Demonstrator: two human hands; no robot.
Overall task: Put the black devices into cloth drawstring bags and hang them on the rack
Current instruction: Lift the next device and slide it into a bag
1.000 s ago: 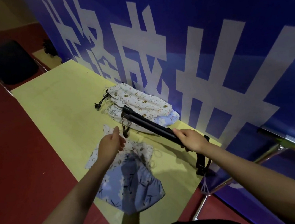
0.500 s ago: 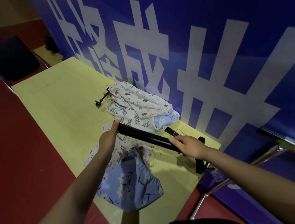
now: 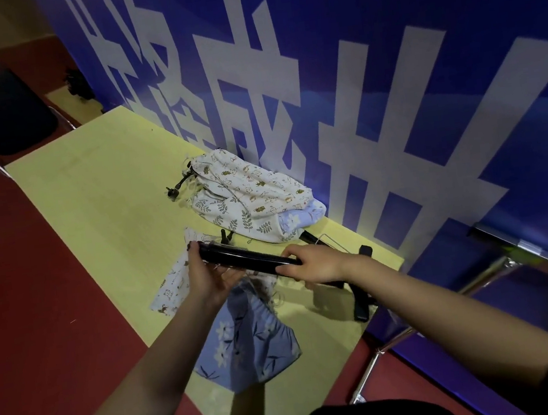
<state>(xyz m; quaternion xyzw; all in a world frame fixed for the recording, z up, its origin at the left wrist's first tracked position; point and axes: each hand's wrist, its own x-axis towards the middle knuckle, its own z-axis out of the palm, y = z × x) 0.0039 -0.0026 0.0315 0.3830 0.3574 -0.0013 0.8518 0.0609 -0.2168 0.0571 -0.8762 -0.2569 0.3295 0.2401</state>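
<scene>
The left hand [image 3: 205,274] is now holding the near end of the long black device [image 3: 248,258], with its fingers curled round it. A second ago that hand was off the device, hovering over the cloth. The right hand [image 3: 310,265], at about three o'clock from the left, is gripping the other end. The device is coming down lower, right over the blue flower bag [image 3: 248,348] at six o'clock. It looks like the person is getting ready to slide it into that bag.

Counting from the left: one white bag with small animals [image 3: 172,288] is lying flat on the yellow table [image 3: 99,201] under the left hand. One blue bag is lying below it. At twelve o'clock a pile of stuffed bags [image 3: 247,196] is sitting, at least three cloths, with black bits poking out. No bag is hanging yet.
</scene>
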